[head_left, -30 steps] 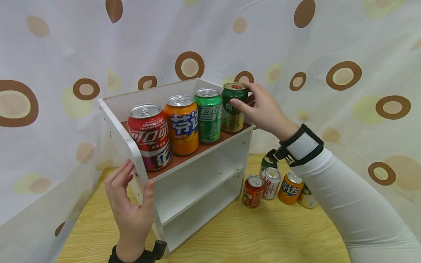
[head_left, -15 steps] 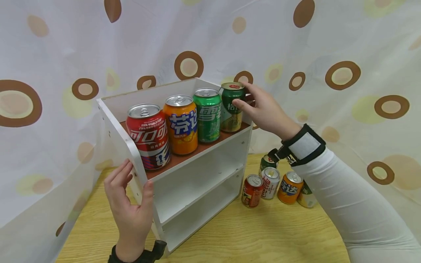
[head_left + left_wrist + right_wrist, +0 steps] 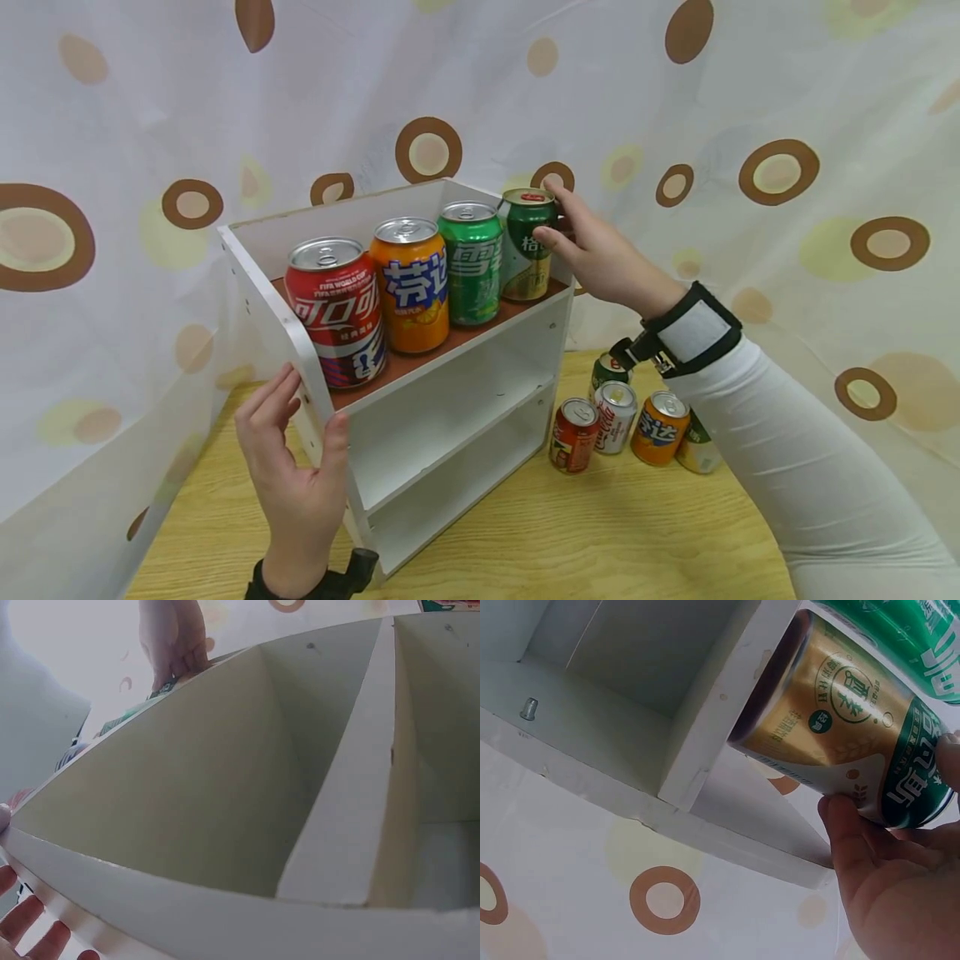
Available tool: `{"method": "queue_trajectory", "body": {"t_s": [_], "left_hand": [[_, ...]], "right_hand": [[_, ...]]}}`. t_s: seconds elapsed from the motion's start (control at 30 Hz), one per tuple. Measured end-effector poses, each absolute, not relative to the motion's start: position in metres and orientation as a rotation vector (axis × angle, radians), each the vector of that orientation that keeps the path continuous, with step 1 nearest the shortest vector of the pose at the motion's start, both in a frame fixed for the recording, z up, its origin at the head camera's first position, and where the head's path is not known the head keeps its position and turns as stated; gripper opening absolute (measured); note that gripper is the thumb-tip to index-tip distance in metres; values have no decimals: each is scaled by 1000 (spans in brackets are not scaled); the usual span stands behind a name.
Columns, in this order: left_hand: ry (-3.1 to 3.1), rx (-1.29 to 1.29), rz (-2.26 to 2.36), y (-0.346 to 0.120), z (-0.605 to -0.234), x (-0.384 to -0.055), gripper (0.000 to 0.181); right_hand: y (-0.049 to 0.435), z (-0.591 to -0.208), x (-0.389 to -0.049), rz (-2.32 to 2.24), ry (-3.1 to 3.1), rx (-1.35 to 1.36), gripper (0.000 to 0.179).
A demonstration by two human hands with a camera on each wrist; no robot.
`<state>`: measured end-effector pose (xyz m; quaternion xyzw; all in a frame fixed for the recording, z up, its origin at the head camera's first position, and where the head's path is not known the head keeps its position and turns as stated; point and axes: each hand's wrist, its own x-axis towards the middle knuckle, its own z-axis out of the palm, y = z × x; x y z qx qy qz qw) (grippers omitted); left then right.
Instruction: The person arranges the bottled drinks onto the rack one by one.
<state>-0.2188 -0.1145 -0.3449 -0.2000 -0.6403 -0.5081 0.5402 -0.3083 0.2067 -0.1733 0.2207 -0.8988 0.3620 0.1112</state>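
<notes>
At the right end of the red-brown top shelf, my right hand (image 3: 607, 250) holds a green and gold kvass can (image 3: 527, 267) around its upper part. The can stands upright, and its label shows in the right wrist view. Beside it to the left, a green soda can (image 3: 470, 275), an orange soda can (image 3: 410, 292) and a red cola can (image 3: 337, 317) stand in a row. My left hand (image 3: 296, 475) touches the white shelf unit (image 3: 288, 321) at its left side, fingers on the outer panel and thumb by the front edge. It holds no can.
Several cans stand on the wooden table (image 3: 600, 533) right of the unit: a red can (image 3: 573, 437), a white cola can (image 3: 616, 421), an orange can (image 3: 660, 429) and green ones, partly hidden by my right arm. A patterned curtain hangs behind.
The kvass can has turned slightly, its label front shifting to the right, and has moved a little left. The right fingers have shifted a bit around it. My left hand stays in place.
</notes>
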Motion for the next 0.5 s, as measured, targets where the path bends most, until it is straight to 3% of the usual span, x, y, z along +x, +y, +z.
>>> {"method": "queue_trajectory", "body": {"t_s": [0.5], "left_hand": [[-1507,-469,-1203,-115,-346,-220,64]], "right_hand": [[201,-196,-303,1204,-2606,597,80]]}}
